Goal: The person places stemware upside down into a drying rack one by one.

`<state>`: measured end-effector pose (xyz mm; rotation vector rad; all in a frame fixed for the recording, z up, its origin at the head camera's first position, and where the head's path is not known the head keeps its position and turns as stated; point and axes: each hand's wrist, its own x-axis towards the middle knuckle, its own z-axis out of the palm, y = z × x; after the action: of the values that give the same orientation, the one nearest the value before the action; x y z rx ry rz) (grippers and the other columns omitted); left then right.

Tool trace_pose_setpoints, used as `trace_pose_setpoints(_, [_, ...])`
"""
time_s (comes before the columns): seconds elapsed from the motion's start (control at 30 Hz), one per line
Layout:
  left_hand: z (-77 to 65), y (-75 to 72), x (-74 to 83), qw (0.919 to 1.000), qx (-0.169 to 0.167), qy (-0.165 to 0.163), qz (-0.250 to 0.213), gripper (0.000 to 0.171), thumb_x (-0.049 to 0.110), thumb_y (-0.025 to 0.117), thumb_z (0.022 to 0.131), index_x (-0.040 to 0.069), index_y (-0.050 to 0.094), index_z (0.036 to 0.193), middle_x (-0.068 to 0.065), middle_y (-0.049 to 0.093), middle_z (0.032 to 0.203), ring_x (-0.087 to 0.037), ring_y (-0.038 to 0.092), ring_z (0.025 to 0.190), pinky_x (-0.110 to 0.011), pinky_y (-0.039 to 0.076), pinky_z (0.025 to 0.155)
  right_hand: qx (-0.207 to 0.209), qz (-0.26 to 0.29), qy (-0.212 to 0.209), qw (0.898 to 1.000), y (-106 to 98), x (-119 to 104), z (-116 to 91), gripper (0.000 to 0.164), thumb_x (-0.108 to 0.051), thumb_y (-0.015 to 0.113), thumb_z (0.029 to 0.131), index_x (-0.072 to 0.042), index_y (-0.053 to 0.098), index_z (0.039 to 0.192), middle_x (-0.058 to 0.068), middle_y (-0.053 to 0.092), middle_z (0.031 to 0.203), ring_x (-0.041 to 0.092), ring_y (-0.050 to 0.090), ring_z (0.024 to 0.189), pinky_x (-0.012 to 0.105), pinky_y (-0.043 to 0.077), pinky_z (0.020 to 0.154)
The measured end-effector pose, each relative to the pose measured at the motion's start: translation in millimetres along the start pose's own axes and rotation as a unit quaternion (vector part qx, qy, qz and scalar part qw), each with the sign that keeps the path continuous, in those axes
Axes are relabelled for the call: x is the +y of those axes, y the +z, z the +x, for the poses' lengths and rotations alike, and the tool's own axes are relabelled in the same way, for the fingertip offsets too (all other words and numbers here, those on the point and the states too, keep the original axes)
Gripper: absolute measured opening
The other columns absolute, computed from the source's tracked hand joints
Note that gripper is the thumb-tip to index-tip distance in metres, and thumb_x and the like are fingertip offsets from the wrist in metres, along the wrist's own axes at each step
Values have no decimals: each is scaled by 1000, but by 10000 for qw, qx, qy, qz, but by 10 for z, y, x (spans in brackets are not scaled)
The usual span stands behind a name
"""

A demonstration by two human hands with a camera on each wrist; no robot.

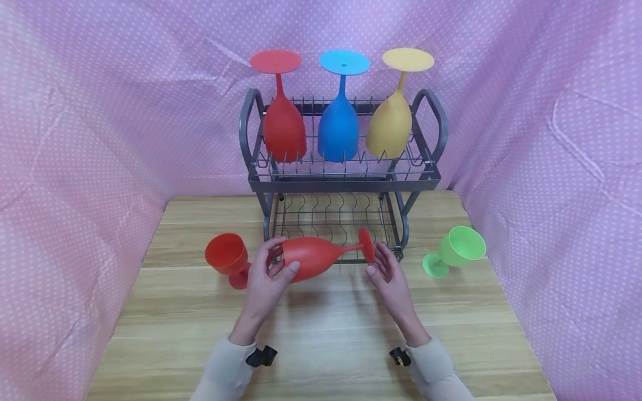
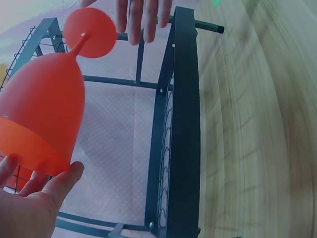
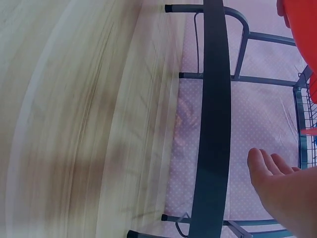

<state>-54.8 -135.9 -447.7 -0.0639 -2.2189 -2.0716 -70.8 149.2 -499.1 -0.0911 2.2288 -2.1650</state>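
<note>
A red plastic wine glass (image 1: 312, 257) lies sideways in the air before the dish rack. My left hand (image 1: 268, 278) grips it at the rim end of the bowl, thumb on the near side. In the left wrist view the bowl (image 2: 47, 99) tapers to a thin stem and a round foot (image 2: 91, 32). Beside that foot is my right hand (image 1: 391, 281), its fingers extended and holding nothing; a small gap shows in the left wrist view. Close behind my left hand, a second red glass (image 1: 225, 255) stands on the table, partly hidden.
A dark two-tier dish rack (image 1: 346, 185) stands at the back. On its top tier, red (image 1: 285, 131), blue (image 1: 338, 131) and yellow (image 1: 391, 125) glasses sit upside down. At the right of the wooden table (image 1: 341, 345) is a green glass (image 1: 453, 249). Pink dotted cloth (image 1: 100, 111) surrounds everything.
</note>
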Motion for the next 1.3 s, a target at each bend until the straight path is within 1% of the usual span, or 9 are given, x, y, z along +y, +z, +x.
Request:
trace_pose_setpoints(0.13, [0,68,-6,9994,78,71,-335,63,11,75,92,4,44,146,-9,49,143,-34,54,129,-28,58,91,-1,203,135,9997,34,7,-4,69,-11,63,102,-2,28,161,21,43,158,34,45,144,18,44,106])
trace_pose_setpoints(0.33, [4,182,-44,9975,191,199,-655,63,8,72,93,0,41,146,-12,50,142,-39,53,127,-30,59,89,-93,472,-50,9988,108,13,4,61,-4,56,103,0,32,159,23,44,158,37,43,146,21,43,108])
trace_pose_setpoints(0.53, [-1,299,-51,9947,241,263,-963,62,5,70,92,-3,39,145,-12,49,143,-35,54,128,-32,59,90,-206,574,-157,9980,174,-36,1,56,-5,54,104,1,36,157,20,47,156,36,45,144,28,45,109])
trace_pose_setpoints(0.67, [-4,372,-75,9930,297,272,-1111,60,5,71,92,-1,41,144,-11,48,143,-34,54,129,-33,59,91,-263,746,-174,9967,233,-79,-5,55,-4,52,104,1,36,156,19,47,156,32,48,143,33,46,110])
trace_pose_setpoints(0.8, [-9,442,-109,9913,319,290,-1243,59,5,70,93,1,42,144,-12,48,143,-34,53,131,-35,59,92,-288,966,-191,9947,292,-127,-4,55,-7,52,105,4,35,156,23,45,156,24,53,139,31,47,109])
trace_pose_setpoints(1.0, [-20,524,-144,9885,345,353,-1431,61,4,68,93,-4,38,145,-20,43,147,-34,52,132,-34,58,94,-199,1088,-95,9938,360,-172,4,56,-12,53,105,6,35,155,26,45,154,14,57,132,27,48,107])
trace_pose_setpoints(1.1, [-20,560,-148,9880,339,396,-1456,61,5,68,93,-4,38,146,-20,42,147,-35,52,132,-35,58,95,-187,1128,-112,9934,390,-189,12,56,-13,54,104,4,37,155,24,47,152,14,57,132,28,49,106])
trace_pose_setpoints(1.23, [-14,598,-162,9877,328,402,-1473,59,9,70,94,1,40,144,-14,43,145,-35,51,133,-36,57,96,-258,1198,-162,9923,432,-216,22,54,-15,54,105,-1,39,155,19,50,150,19,57,133,30,50,106])
trace_pose_setpoints(1.3, [-10,610,-176,9872,320,447,-1494,59,10,70,95,1,40,144,-16,42,146,-35,51,134,-36,57,96,-284,1231,-123,9919,454,-225,23,54,-16,55,105,-3,39,155,17,51,150,20,56,133,31,50,106])
